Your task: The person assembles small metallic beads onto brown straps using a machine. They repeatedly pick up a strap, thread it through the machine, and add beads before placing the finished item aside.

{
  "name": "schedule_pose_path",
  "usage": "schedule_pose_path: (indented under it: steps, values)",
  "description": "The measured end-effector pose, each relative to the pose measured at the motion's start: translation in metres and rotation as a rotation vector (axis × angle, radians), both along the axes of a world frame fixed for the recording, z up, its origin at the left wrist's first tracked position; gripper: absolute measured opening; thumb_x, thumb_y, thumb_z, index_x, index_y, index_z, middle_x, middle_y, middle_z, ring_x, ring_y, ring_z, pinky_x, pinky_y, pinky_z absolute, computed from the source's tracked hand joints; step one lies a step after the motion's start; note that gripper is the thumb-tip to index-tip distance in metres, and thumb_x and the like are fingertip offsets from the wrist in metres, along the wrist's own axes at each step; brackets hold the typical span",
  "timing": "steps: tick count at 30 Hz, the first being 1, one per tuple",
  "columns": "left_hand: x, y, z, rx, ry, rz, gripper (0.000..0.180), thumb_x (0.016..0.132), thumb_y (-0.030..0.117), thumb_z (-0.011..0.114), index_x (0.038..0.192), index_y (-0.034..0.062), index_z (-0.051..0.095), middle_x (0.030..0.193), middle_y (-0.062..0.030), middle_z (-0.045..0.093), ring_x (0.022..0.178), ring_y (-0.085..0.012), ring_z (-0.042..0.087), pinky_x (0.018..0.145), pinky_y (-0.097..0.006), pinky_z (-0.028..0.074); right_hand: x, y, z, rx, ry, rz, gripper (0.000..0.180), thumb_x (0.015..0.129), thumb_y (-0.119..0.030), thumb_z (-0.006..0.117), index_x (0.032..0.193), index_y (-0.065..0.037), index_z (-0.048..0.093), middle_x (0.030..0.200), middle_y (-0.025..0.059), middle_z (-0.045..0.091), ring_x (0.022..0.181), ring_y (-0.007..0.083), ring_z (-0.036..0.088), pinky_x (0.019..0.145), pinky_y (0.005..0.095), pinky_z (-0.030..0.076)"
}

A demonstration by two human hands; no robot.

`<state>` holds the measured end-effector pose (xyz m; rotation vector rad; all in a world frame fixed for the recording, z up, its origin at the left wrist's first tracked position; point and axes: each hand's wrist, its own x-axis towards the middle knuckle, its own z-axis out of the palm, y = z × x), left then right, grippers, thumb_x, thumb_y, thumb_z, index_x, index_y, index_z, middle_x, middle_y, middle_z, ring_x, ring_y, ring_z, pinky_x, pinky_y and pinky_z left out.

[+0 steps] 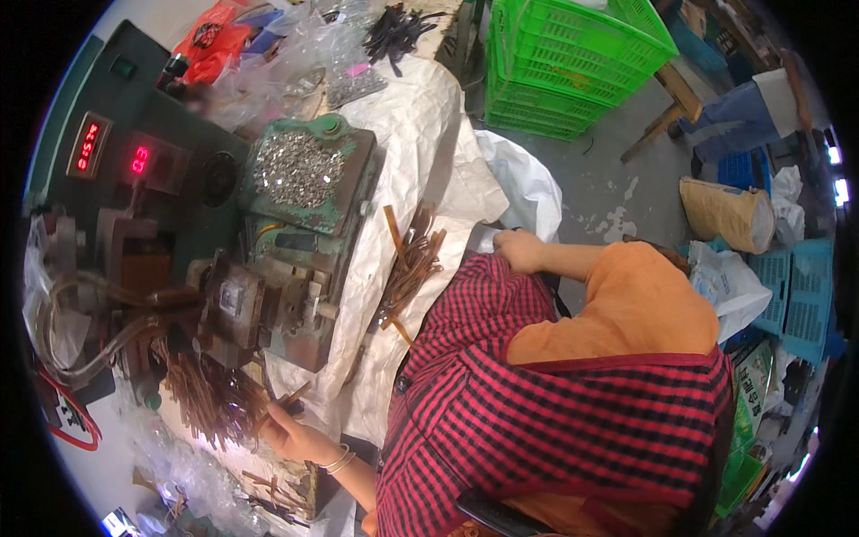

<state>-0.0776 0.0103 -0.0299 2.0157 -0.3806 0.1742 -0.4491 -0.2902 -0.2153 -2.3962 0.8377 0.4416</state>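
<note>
My left hand (291, 436), with bangles at the wrist, pinches a thin brown strip (297, 394) beside a bundle of brown strips (201, 398) below the green machine (183, 116). The metal clamp-like head (234, 300) of the machine is just beyond that bundle. My right hand (519, 251) is closed at the edge of the red-and-black checked apron (488, 300) on my lap. A pale grey piece (483, 238) shows at its fingers; whether they grip it is hidden. Another pile of brown strips (413, 268) lies on the cream sheet (358, 331) between my hands.
Small silvery metal pieces (300, 168) fill a tray on the machine. Clear bags (268, 80) and black strips (398, 34) lie at the back. Green crates (573, 67) are stacked on the floor, with a brown sack (727, 213) and blue crates (792, 291) farther right.
</note>
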Motion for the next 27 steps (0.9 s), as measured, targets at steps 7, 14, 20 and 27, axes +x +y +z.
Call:
schedule_pose_path:
  steps: [7,14,20,27]
  values:
    - [-0.010,-0.013,-0.013,0.017,-0.082,0.000,0.030,0.100,0.025,0.063,0.097,-0.0046,0.069,0.083,-0.0068,0.067,0.067,-0.0114,0.057,0.059,-0.025,0.048,-0.011,0.000,-0.023,0.223,-0.020,-0.128,0.041,0.080,-0.032,0.067,0.106,0.000,0.066,0.119,0.0242,0.064,0.110,0.0390,0.062,0.093,0.0462,0.049]
    - [-0.085,-0.071,0.016,-0.329,-0.368,0.017,0.017,0.095,0.001,0.054,0.088,-0.0095,0.064,0.081,-0.0150,0.069,0.067,-0.0192,0.062,0.055,-0.028,0.051,-0.041,-0.066,-0.028,0.597,-0.177,0.131,0.045,0.081,-0.029,0.069,0.118,-0.003,0.068,0.117,0.0168,0.071,0.105,0.0310,0.068,0.093,0.0411,0.051]
    - [-0.119,-0.185,0.041,-0.029,-0.061,-0.779,0.006,0.086,0.001,0.070,0.091,0.0012,0.071,0.086,-0.0114,0.072,0.076,-0.0208,0.068,0.070,-0.032,0.053,0.013,-0.194,0.037,-0.166,-0.176,-0.297,0.048,0.077,-0.022,0.070,0.122,-0.007,0.066,0.116,0.0181,0.070,0.105,0.0349,0.066,0.094,0.0429,0.052]
    - [-0.169,-0.386,-0.104,0.856,0.000,-1.584,0.031,0.092,0.032,0.061,0.106,0.0070,0.071,0.101,-0.0205,0.069,0.097,-0.0404,0.064,0.085,-0.048,0.050,0.054,-0.238,-0.021,-0.289,0.074,-0.421,0.020,0.074,-0.024,0.070,0.088,-0.009,0.073,0.098,0.0147,0.073,0.095,0.0356,0.070,0.082,0.0474,0.055]
